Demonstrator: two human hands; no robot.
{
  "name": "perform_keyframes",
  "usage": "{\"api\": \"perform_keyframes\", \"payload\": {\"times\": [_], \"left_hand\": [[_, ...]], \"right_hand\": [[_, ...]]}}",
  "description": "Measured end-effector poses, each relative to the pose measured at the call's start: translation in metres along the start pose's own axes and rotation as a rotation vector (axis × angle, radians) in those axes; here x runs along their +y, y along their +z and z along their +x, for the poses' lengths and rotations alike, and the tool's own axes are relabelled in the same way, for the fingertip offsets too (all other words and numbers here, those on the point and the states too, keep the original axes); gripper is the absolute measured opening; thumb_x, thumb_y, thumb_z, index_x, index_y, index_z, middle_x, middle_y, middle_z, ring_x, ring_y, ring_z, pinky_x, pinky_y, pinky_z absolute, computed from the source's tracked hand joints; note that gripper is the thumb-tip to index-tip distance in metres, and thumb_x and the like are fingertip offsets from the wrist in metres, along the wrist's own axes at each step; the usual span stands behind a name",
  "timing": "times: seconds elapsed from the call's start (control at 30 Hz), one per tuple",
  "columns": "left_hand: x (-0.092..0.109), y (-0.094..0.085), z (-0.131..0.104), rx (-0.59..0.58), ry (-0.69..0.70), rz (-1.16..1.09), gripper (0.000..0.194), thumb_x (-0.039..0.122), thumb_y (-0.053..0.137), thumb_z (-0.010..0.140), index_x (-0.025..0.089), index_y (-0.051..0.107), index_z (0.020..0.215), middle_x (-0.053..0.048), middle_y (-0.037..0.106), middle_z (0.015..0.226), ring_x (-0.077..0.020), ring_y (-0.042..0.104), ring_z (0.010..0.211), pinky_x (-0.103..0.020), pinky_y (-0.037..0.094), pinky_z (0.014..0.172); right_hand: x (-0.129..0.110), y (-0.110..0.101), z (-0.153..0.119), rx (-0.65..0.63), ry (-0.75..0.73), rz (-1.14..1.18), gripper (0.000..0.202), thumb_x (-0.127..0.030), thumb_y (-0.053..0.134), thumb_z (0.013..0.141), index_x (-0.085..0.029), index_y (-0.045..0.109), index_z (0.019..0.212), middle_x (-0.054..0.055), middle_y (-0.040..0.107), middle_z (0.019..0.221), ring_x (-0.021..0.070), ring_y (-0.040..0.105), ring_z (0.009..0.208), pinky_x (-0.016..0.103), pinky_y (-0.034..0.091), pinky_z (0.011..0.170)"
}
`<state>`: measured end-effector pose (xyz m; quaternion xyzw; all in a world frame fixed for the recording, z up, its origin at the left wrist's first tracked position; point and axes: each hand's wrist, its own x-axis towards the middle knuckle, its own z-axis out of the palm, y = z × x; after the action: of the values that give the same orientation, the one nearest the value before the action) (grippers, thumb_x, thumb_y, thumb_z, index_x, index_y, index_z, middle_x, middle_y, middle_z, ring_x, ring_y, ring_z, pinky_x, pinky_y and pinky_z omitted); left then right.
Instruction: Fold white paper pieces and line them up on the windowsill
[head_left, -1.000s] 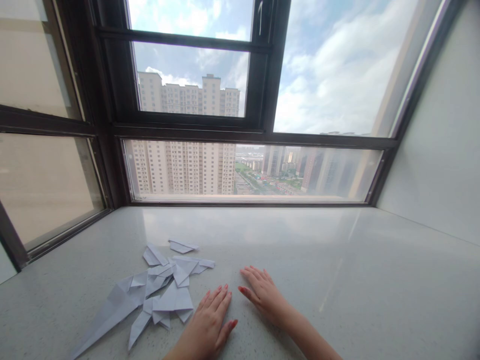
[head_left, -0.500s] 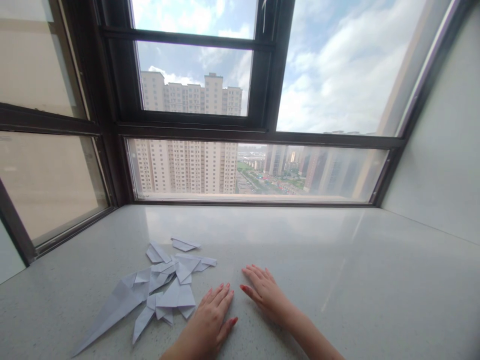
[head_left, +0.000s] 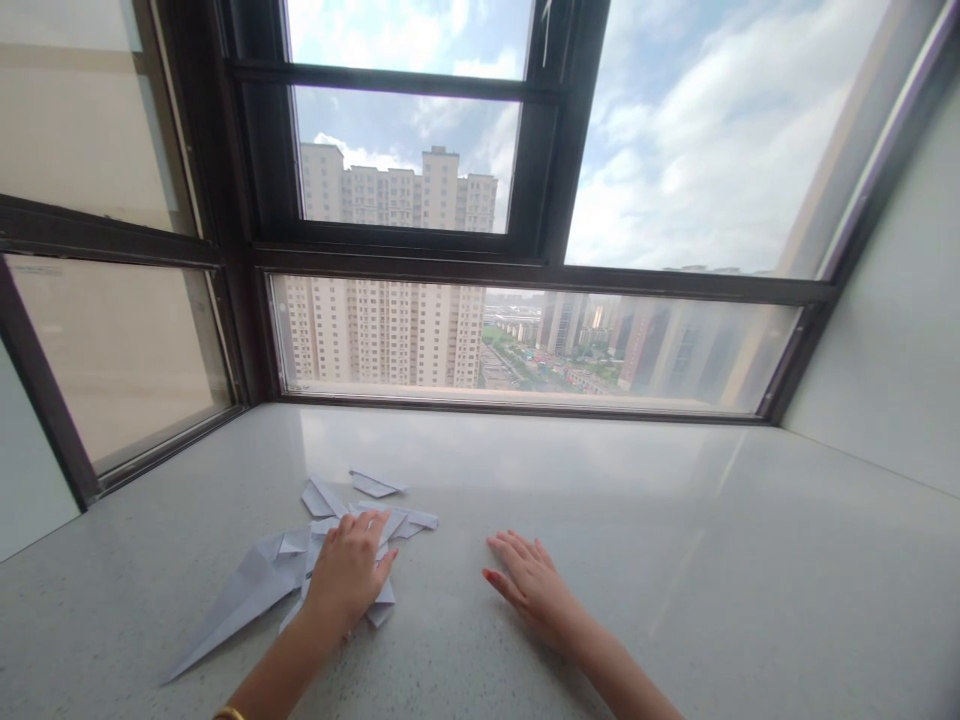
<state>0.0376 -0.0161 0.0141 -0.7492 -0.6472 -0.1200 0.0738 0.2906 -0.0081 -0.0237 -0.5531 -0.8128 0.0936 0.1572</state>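
Note:
My left hand (head_left: pixel 349 568) is over the middle of a folded white paper figure (head_left: pixel 251 598), its fingers forward and the thumb apart. It covers much of the folded paper; whether the fingertips press on it I cannot tell. A long pointed tail of the figure stretches to the lower left. Just behind the main group lies a separate folded paper strip (head_left: pixel 377 484). To the right, my right hand (head_left: pixel 531 582) rests on the pale speckled sill (head_left: pixel 720 590), fingers stretched out and holding nothing.
Dark window frames (head_left: pixel 525 408) border the sill at the back and left, with tall buildings (head_left: pixel 397 330) outside. On the right stands a white wall (head_left: pixel 885 370).
My left hand has moved left and forward from the bare sill to above the paper figure. My right hand stays in place. The view has shifted slightly.

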Motion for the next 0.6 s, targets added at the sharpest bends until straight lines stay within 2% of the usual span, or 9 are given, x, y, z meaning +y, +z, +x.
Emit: {"api": "perform_keyframes", "payload": {"times": [0.1,0.2,0.33,0.43,0.6], "left_hand": [[-0.002,0.006,0.001,-0.143,0.016,-0.014,0.057,0.016,0.044,0.066,0.015,0.043,0.122,-0.01,0.042,0.129,-0.0262,0.037,0.117,-0.039,0.027,0.094],[-0.002,0.011,0.001,-0.18,0.036,0.002,0.066,0.01,0.041,0.06,0.013,0.039,0.125,-0.01,0.037,0.133,-0.0252,0.028,0.123,-0.039,0.02,0.099],[-0.005,0.015,0.001,-0.123,0.07,0.031,0.065,0.004,0.037,0.06,0.014,0.04,0.125,-0.008,0.037,0.133,-0.0224,0.027,0.124,-0.039,0.017,0.101],[-0.009,0.021,0.001,-0.088,0.074,0.015,0.061,0.002,0.035,0.064,0.015,0.041,0.124,-0.008,0.044,0.129,-0.0212,0.035,0.12,-0.04,0.023,0.099],[-0.013,0.024,0.004,0.067,0.128,-0.031,0.042,0.003,0.038,0.073,0.014,0.053,0.111,-0.012,0.059,0.11,-0.0218,0.051,0.104,-0.038,0.036,0.089]], "right_hand": [[-0.002,-0.002,0.0,0.043,-0.02,0.053,0.053,-0.052,0.027,0.084,-0.018,0.045,0.12,0.011,0.049,0.123,0.0257,0.038,0.117,0.047,0.022,0.098],[-0.007,-0.006,0.001,0.111,-0.09,0.143,0.045,-0.047,0.031,0.085,-0.018,0.048,0.116,0.011,0.055,0.115,0.0225,0.046,0.108,0.04,0.031,0.094],[-0.014,-0.01,0.0,0.164,-0.152,0.232,0.038,-0.042,0.035,0.086,-0.019,0.05,0.112,0.01,0.057,0.11,0.0215,0.049,0.103,0.037,0.035,0.09],[-0.018,-0.013,-0.003,0.178,-0.161,0.292,0.036,-0.041,0.037,0.085,-0.019,0.052,0.11,0.01,0.058,0.108,0.0219,0.05,0.102,0.037,0.037,0.089],[-0.038,-0.012,-0.01,0.161,-0.17,0.509,0.036,-0.043,0.041,0.082,-0.021,0.054,0.108,0.01,0.058,0.107,0.0218,0.05,0.102,0.036,0.036,0.09]]}}
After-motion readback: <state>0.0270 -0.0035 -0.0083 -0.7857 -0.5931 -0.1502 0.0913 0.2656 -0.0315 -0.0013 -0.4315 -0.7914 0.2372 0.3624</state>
